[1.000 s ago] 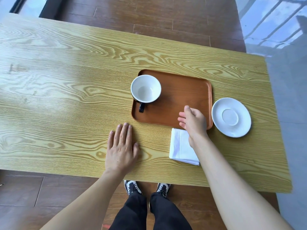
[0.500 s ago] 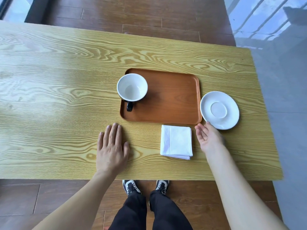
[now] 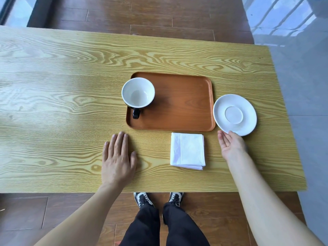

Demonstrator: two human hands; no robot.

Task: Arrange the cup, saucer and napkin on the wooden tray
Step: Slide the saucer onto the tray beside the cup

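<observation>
A brown wooden tray [image 3: 184,103] lies on the table. A cup [image 3: 138,94], white inside and black outside, stands on the tray's left part with its handle pointing toward me. A white saucer [image 3: 234,114] rests on the table just right of the tray. A folded white napkin [image 3: 187,150] lies on the table in front of the tray. My right hand [image 3: 230,148] is open, palm turned up and left, fingertips touching the saucer's near rim. My left hand [image 3: 118,159] lies flat on the table, left of the napkin, holding nothing.
The light wooden table [image 3: 71,86] extends far to the left. Its right edge runs close behind the saucer, its near edge just behind my hands. My legs and shoes [image 3: 158,201] stand on the wooden floor below.
My right hand left the tray's front edge above the napkin and moved right to the saucer's near rim. The left hand stayed flat. The camera view shifted slightly.
</observation>
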